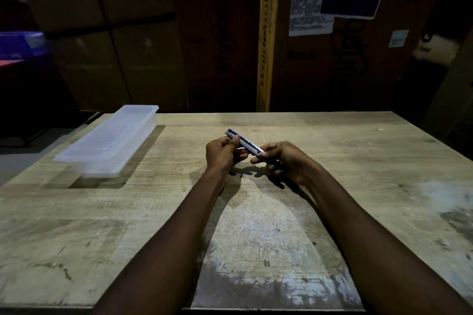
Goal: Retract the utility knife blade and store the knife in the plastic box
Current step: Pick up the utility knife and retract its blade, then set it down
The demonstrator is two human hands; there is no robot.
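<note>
Gripping the utility knife [243, 145] above the table [358, 161], the left hand [220, 152] and right hand [284, 161] each clasp one end. The plastic box [107, 140] sits well apart at far left — lid on — while cardboard cartons [143, 33] stand behind.

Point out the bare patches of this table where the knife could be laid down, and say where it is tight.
Bare wood lies right of the right hand out to the table edge, along the far edge between the plastic box and the utility knife, and on the near left below the box. It is tight only at the centre, where the left hand and right hand hold the knife.
</note>
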